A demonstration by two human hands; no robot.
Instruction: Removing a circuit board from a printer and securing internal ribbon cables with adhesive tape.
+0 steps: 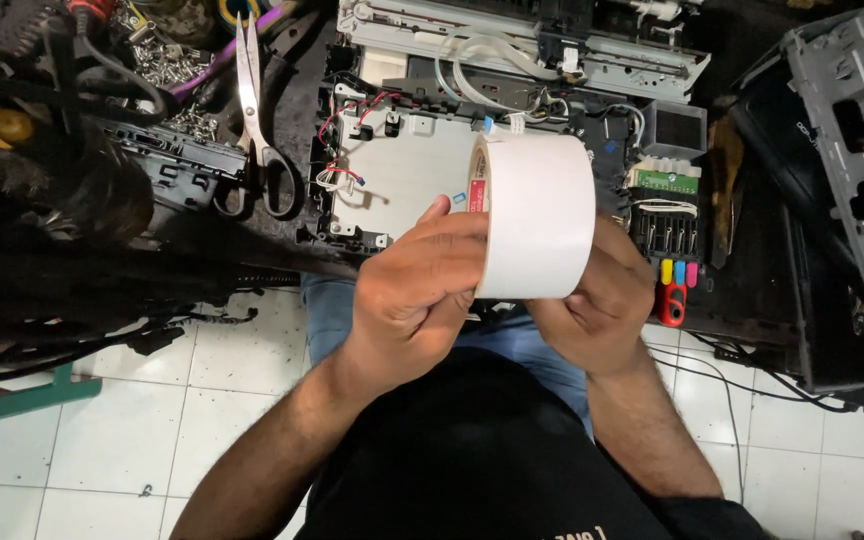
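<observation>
Tape roll (537, 215) gripped between both hands.

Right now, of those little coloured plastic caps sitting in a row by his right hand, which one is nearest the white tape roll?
The yellow cap, leftmost in the row; the pink and blue caps sit farther right of the wide white tape roll.

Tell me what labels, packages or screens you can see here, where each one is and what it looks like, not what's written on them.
Label inside the core of the white tape roll, held between left hand and right hand: small red and white strip on the inner rim.
Green circuit board, right of the roll on the opened machine: small rectangle with pale markings.
No packages or screens show.
</observation>
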